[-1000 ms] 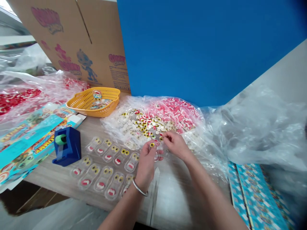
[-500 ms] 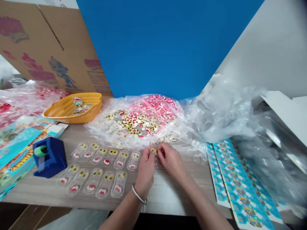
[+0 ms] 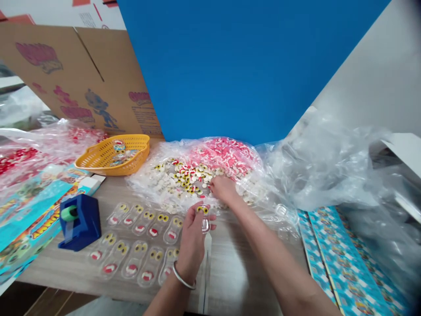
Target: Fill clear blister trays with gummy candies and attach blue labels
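Note:
My left hand point(image 3: 194, 237), with a bangle at its wrist, grips a small clear plastic blister shell point(image 3: 205, 224) above the table. Two yellow eye pieces point(image 3: 202, 210) sit in the shell's upper end; its lower hollow shows no red piece. My right hand point(image 3: 224, 189) reaches into the pile of loose eye and mouth pieces point(image 3: 189, 177) on a clear plastic bag. Its fingers are drawn together at the pile, and whatever is between them is hidden. Left of my hands lie two rows of clear shells point(image 3: 147, 275), holding yellow eyes and red-and-white mouths.
A blue tape dispenser point(image 3: 86, 221) and a yellow basket point(image 3: 105, 169) stand on the left. Behind are a cardboard box point(image 3: 112, 61) and a blue panel point(image 3: 230, 66). Printed card sheets point(image 3: 348, 263) and crumpled plastic bags point(image 3: 305, 166) lie on the right.
My right hand has left the shell and moved up to the pile of pieces. My left hand keeps the shell, now tilted into view. The camera view has shifted slightly.

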Available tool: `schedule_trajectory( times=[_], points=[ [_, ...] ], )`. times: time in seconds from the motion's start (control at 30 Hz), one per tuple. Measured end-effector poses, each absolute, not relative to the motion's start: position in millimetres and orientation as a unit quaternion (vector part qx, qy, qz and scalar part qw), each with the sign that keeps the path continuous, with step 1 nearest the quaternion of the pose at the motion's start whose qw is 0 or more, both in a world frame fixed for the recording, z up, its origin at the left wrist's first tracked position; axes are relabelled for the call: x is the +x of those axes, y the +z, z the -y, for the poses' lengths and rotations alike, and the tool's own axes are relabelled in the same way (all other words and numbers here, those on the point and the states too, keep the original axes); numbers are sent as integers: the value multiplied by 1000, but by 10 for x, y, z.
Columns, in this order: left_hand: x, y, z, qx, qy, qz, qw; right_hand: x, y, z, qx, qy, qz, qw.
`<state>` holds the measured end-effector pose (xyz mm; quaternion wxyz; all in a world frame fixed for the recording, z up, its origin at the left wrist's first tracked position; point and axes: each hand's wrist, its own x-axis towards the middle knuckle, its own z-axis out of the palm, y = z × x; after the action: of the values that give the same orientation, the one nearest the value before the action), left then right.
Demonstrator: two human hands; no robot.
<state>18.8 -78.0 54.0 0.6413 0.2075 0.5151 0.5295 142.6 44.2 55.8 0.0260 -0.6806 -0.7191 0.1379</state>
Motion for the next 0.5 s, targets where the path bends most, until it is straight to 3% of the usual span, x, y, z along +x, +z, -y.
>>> schedule_trajectory(
  times=[0.2, 0.4, 0.5],
  points=[
    [109, 534, 730, 174, 537, -477, 674, 1326, 488, -567, -676, 149, 720, 42],
    [122, 487, 768, 144, 523, -443, 714, 1546, 699, -49, -653, 178, 723, 135],
    [213, 501, 821, 174, 523, -424, 718, 1647, 712, 333, -608, 222, 730, 221]
  ],
)
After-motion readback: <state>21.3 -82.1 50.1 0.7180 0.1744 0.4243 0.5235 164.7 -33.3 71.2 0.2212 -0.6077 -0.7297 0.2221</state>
